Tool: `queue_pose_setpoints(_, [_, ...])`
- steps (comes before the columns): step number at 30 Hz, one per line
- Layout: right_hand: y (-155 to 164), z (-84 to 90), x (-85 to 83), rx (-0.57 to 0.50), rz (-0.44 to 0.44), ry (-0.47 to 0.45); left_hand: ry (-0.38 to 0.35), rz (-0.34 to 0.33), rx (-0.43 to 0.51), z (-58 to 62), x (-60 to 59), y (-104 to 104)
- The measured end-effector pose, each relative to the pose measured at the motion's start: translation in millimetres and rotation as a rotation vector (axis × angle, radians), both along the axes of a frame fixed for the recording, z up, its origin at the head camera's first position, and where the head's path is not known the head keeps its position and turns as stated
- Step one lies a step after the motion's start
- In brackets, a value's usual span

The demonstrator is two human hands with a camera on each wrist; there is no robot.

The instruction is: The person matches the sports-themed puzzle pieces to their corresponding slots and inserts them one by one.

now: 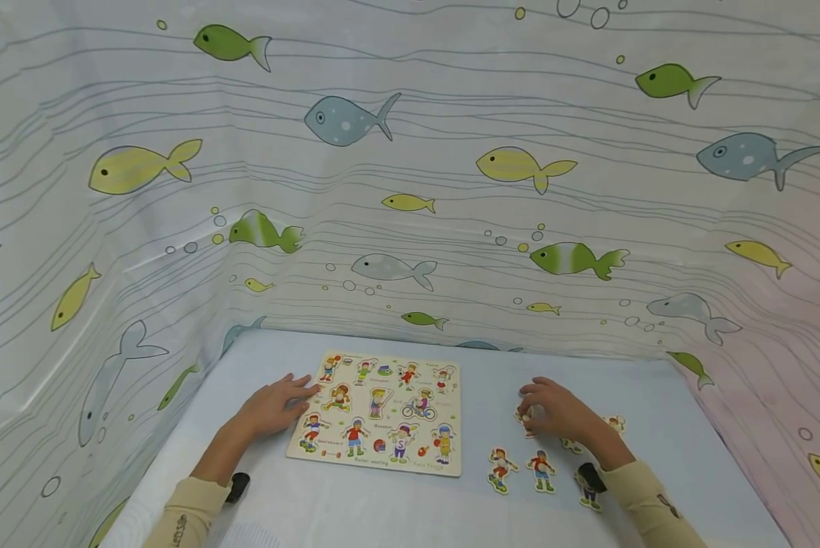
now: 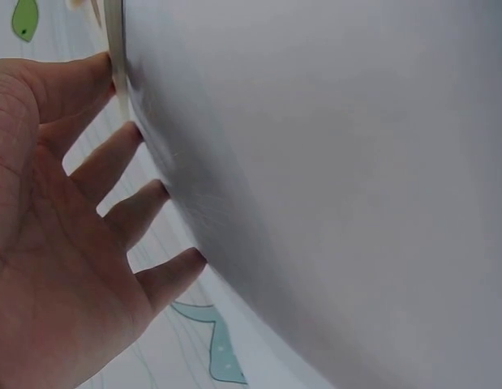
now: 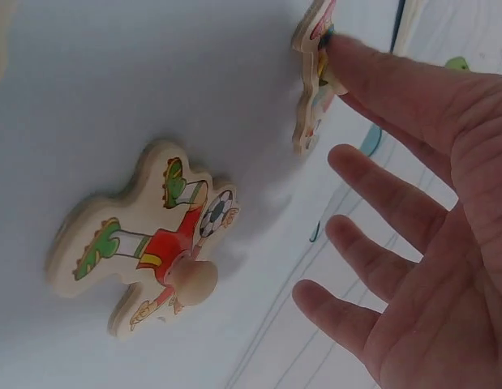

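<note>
A wooden peg puzzle board [image 1: 382, 411] with sports figures lies on the pale blue table. My left hand [image 1: 299, 390] rests flat beside its left edge with the fingers spread [image 2: 145, 198], and the index fingertip touches the board's edge [image 2: 115, 57]. My right hand [image 1: 532, 403] hovers over loose figure pieces to the right of the board. In the right wrist view its fingers [image 3: 348, 162] are straight and spread, and the index fingertip touches one figure piece [image 3: 312, 89]. A footballer piece [image 3: 149, 247] with a round peg lies apart from the hand.
More loose figure pieces lie near the front right of the board [image 1: 500, 468], [image 1: 541, 470], [image 1: 590, 493], and one [image 1: 615, 422] lies beyond the right wrist. A fish-print curtain [image 1: 410, 190] walls in the table on three sides.
</note>
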State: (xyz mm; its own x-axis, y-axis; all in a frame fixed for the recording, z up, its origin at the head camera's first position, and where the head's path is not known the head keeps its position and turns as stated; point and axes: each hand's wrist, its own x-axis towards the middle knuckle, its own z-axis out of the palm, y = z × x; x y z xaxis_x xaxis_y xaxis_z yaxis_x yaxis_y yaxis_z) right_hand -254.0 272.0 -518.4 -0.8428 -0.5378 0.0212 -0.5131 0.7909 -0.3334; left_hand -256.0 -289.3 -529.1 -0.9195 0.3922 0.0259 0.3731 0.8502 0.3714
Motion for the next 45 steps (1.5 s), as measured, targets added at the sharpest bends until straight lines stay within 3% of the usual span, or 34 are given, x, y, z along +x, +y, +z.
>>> queue_pose_setpoints(25, [3.1,-6.6,4.0,-0.08,-0.082,-0.043,0.015,-0.003,0.006,-1.6,0.3,-0.8])
queue_pose_setpoints(39, [-5.7,3.9,-1.6,-0.132,-0.045,-0.026,0.008,-0.001,0.003,-4.1,-0.1,-1.8])
queue_pose_setpoints(45, [-12.3,7.8,-5.8,-0.14,0.016,0.02,0.019,-0.009,0.007,-4.0,-0.6,-2.4])
